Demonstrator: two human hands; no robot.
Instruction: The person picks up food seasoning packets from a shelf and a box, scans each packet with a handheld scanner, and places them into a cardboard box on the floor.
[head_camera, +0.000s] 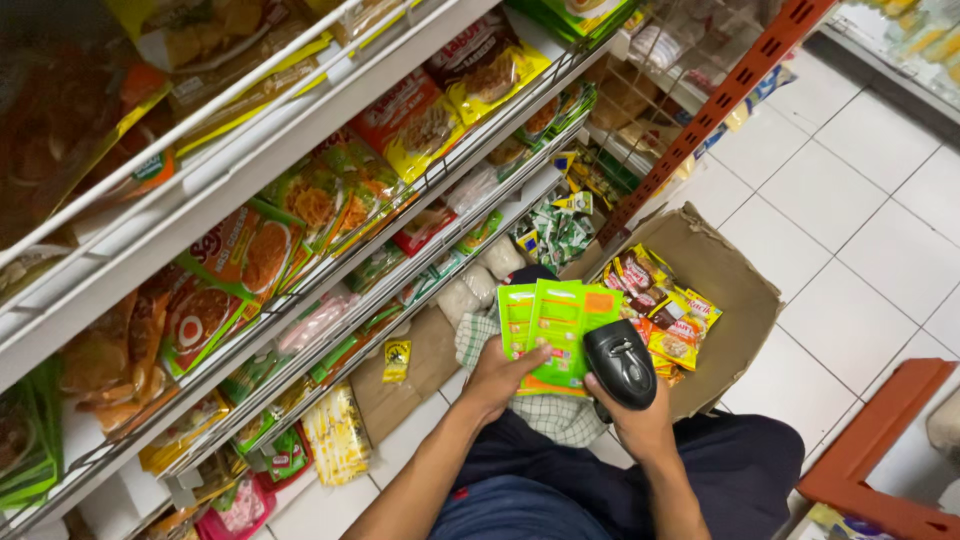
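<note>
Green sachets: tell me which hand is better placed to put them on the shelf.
Left, probably. The left hand already grips the green sachets and is on the side of the shelf. The right hand is occupied holding the black scanner.

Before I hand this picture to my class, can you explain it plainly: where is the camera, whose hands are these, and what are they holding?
There is one picture, taken by a camera worn on a person's head, looking down at their own hands and knees in a shop aisle. The left hand holds a fan of green packets. The right hand grips a black handheld scanner beside them. A checked cloth lies on the lap. Beyond the hands, an open cardboard box on the white tiled floor holds red and yellow sachets. On the left, wire shelves carry many more packets.
</note>
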